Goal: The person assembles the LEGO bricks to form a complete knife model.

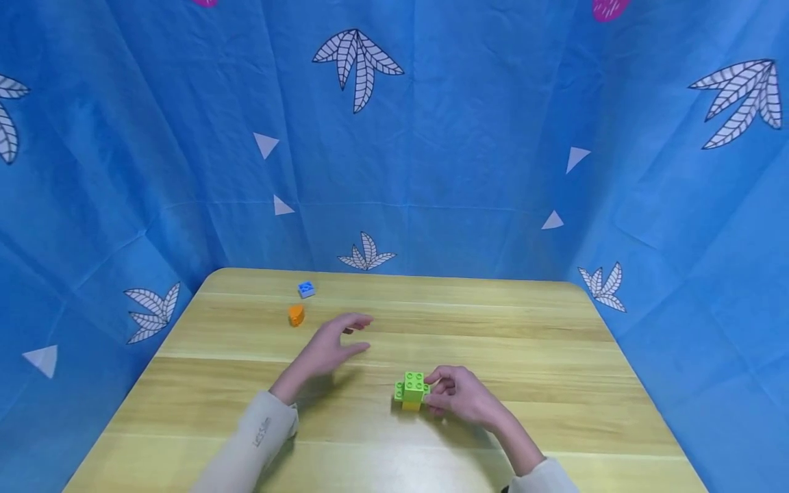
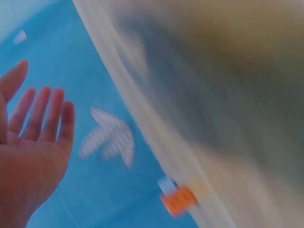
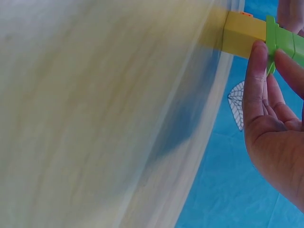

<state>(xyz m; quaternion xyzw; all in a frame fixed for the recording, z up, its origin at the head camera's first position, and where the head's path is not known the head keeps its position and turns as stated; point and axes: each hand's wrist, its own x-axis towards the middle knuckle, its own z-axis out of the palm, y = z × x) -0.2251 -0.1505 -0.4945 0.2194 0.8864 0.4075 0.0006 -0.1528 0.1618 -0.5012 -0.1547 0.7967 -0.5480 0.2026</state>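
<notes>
Lime-green toy bricks (image 1: 414,387) sit on top of a yellow brick (image 3: 244,35), forming a small upright stack on the table. A thin green piece (image 3: 271,35) juts out on both sides of the stack. My right hand (image 1: 462,395) pinches the right end of that piece between thumb and fingertips. Left of the stack and farther back, my left hand (image 1: 329,347) hovers over the tabletop, holding nothing. Its fingers (image 2: 50,114) are spread from the thumb in the left wrist view.
A small orange brick (image 1: 296,315) lies at the back left of the wooden table (image 1: 493,329). Just behind it lies a blue brick (image 1: 306,289) with studs on top. Blue patterned cloth (image 1: 468,137) hangs behind and around the table.
</notes>
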